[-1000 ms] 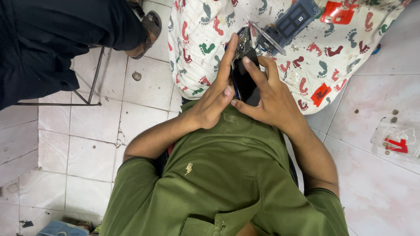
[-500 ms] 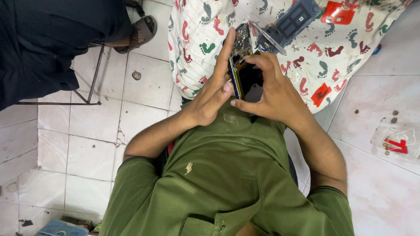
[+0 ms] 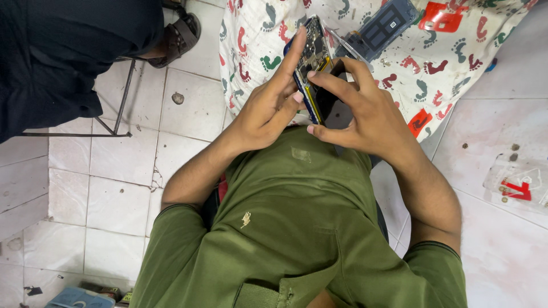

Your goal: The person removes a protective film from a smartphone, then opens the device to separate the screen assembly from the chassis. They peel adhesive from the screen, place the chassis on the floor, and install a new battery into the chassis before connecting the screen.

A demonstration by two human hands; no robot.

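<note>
My left hand (image 3: 267, 105) and my right hand (image 3: 365, 111) both grip an opened phone (image 3: 313, 63) held on edge above my lap. Its bare circuit side faces left, where my left index finger lies stretched along it. The dark screen panel (image 3: 331, 108) faces right, under my right thumb and fingers. A thin yellow strip shows along the phone's edge between the two halves. I wear a green shirt (image 3: 297, 228).
A white cloth (image 3: 434, 63) printed with coloured footprints lies ahead, with a dark blue phone back cover (image 3: 381, 27) on it. A small plastic bag (image 3: 516, 182) with red print lies on the tiled floor at right. Another person in dark clothes (image 3: 63, 51) sits at upper left on a metal-legged stool.
I have tilted the phone up onto its edge, so the circuit side now shows. My right fingers have shifted over the screen panel and my left index finger has stretched along the board.
</note>
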